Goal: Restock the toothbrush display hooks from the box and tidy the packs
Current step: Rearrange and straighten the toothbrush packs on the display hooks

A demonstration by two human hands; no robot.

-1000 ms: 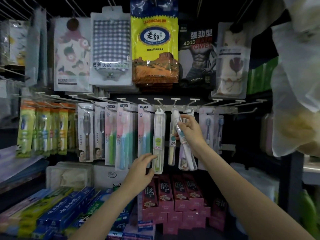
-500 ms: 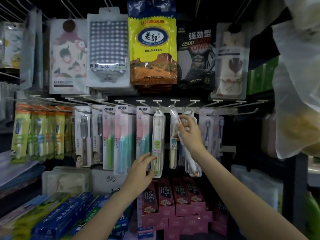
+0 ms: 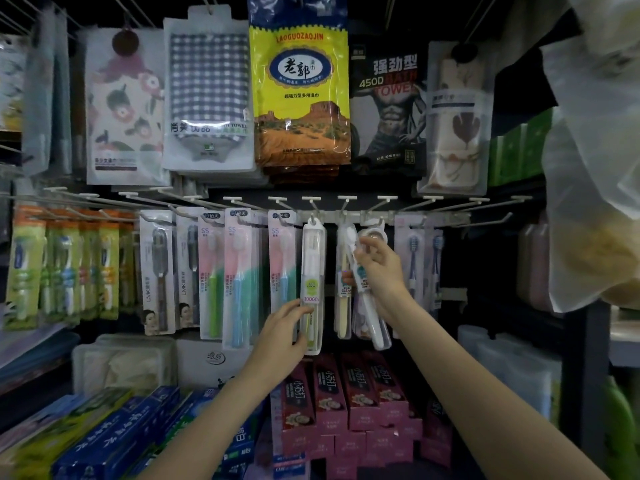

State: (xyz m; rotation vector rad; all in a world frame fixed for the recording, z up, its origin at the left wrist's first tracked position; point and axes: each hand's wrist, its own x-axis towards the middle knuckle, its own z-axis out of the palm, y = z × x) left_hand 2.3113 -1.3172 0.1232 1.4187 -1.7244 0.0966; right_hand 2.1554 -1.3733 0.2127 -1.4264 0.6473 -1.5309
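Two hands work at the toothbrush row. Right hand (image 3: 379, 271) curls its fingers round a clear white toothbrush pack (image 3: 367, 296), which tilts with its top end up by a metal hook (image 3: 346, 216) and its lower end slanting right. Left hand (image 3: 282, 329) touches the lower part of a hanging pack with a green label (image 3: 312, 285), fingers loosely bent against its edge; this pack hangs upright from its own hook. Just left hang pink and teal packs (image 3: 239, 282), then dark-handled ones (image 3: 157, 271). Below stand red toothpaste boxes (image 3: 346, 393) on a shelf, blue boxes (image 3: 114, 441) lower left. Towel packs hang above, a yellow one (image 3: 299, 95) in the middle.
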